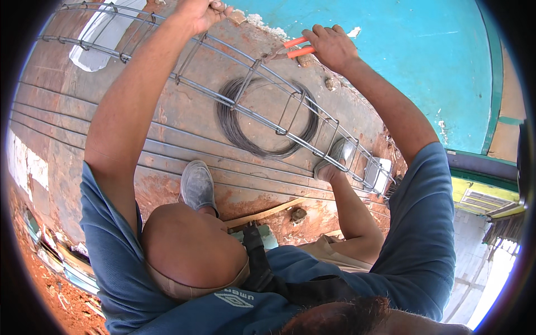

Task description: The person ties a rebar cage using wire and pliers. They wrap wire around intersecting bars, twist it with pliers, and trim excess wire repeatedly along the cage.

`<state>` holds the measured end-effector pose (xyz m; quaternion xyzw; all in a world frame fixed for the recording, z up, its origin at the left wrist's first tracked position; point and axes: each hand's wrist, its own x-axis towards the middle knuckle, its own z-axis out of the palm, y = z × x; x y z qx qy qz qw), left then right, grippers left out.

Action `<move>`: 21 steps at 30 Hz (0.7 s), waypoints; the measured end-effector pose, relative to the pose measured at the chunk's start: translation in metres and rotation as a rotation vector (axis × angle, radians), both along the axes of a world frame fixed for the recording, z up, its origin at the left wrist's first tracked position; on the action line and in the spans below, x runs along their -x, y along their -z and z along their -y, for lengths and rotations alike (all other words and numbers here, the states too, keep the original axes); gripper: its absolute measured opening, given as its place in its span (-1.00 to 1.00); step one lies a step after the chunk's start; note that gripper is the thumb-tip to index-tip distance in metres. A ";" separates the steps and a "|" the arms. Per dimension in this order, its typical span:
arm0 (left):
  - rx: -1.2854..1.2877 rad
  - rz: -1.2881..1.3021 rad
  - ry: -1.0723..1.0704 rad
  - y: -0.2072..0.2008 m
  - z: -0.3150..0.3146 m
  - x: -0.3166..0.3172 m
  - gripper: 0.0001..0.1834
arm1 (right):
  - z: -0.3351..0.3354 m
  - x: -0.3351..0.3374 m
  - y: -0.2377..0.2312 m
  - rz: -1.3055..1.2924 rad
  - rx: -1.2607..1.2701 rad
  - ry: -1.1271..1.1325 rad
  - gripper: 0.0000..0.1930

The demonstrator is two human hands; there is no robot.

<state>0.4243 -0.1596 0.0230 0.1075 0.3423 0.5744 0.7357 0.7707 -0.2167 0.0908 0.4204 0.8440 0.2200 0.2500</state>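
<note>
A long steel rebar cage with square stirrups runs diagonally across in front of me. My right hand is closed round the orange handles of pincers. Their metal jaws rest at the cage's upper bar, where a stirrup meets it. At the top edge, my left hand is above the cage with its fingers curled together; whatever they may hold is hidden. Behind the cage's middle, a coil of thin dark wire lies on the concrete.
Several loose steel rods lie along the ground nearer to me. A pale block is at the cage's right end, a white slab at its left. My shoes flank the coil. A turquoise wall bounds the far right.
</note>
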 end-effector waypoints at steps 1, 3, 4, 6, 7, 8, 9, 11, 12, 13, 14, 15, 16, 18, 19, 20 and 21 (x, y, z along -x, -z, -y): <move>-0.010 0.013 -0.001 0.001 -0.001 0.000 -0.47 | 0.000 0.001 -0.002 0.014 -0.023 -0.033 -0.50; -0.004 0.028 -0.046 -0.006 -0.002 -0.007 -0.47 | 0.006 0.017 -0.015 0.042 -0.069 -0.097 -0.65; -0.002 0.035 -0.069 -0.010 -0.002 -0.009 -0.47 | 0.003 0.022 -0.018 0.066 -0.043 -0.080 -0.60; -0.055 0.026 -0.076 -0.007 -0.006 -0.010 -0.49 | -0.005 0.032 -0.024 0.115 0.009 -0.046 -0.51; -0.080 0.019 -0.084 -0.005 -0.008 -0.008 -0.50 | -0.011 0.039 -0.030 0.098 0.245 0.199 -0.51; -0.095 0.030 -0.086 0.001 -0.011 -0.007 -0.52 | -0.014 0.049 -0.042 0.081 0.479 0.446 -0.50; -0.110 0.042 -0.089 0.007 -0.013 -0.006 -0.53 | -0.016 0.054 -0.048 0.062 0.713 0.694 -0.49; -0.111 0.020 -0.102 0.011 -0.012 -0.012 -0.57 | -0.016 0.042 -0.051 -0.042 0.825 0.823 -0.45; -0.098 -0.020 -0.120 0.009 -0.004 -0.018 -0.59 | -0.015 0.040 -0.053 -0.096 0.882 0.883 -0.43; -0.085 -0.060 -0.138 0.006 0.002 -0.023 -0.60 | -0.014 0.039 -0.053 -0.021 0.840 0.856 -0.38; -0.096 0.009 -0.157 0.009 0.002 -0.016 -0.61 | -0.006 0.044 -0.055 -0.003 0.685 0.617 -0.36; -0.106 0.077 -0.176 0.015 0.002 -0.008 -0.61 | 0.005 0.049 -0.058 0.013 0.529 0.379 -0.34; -0.117 0.144 -0.197 0.020 0.001 -0.001 -0.61 | 0.009 0.053 -0.058 0.025 0.369 0.142 -0.31; -0.019 0.017 -0.184 -0.013 0.012 -0.010 -0.62 | 0.010 0.010 -0.043 -0.025 0.160 -0.158 -0.30; 0.028 -0.050 -0.187 -0.026 0.017 -0.011 -0.62 | 0.006 -0.009 -0.037 -0.071 0.049 -0.320 -0.32; -0.010 -0.073 -0.180 -0.018 0.012 -0.001 -0.61 | 0.001 -0.014 -0.035 -0.123 -0.064 -0.499 -0.35; -0.047 -0.102 -0.186 -0.002 0.002 0.022 -0.60 | -0.003 -0.006 -0.036 -0.095 -0.061 -0.487 -0.40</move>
